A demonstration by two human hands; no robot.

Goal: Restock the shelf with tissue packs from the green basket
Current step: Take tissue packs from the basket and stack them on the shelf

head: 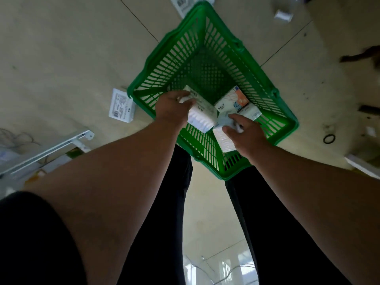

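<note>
The green basket [265,83] stands on the tiled floor in front of my legs. Both hands reach down into its near end. My left hand [170,108] grips a white tissue pack [202,115] from above, fingers curled over its far edge. My right hand [245,133] holds another white tissue pack [223,138] at its top, with thumb and fingers around it. A third pack with orange and blue print [236,101] lies in the basket between and beyond the two hands. The far half of the basket holds nothing.
A white pack [121,106] lies on the floor left of the basket, another [183,5] beyond its far corner. A white metal rail [47,150] lies at left. A black ring [329,138] and small debris sit on the floor at right.
</note>
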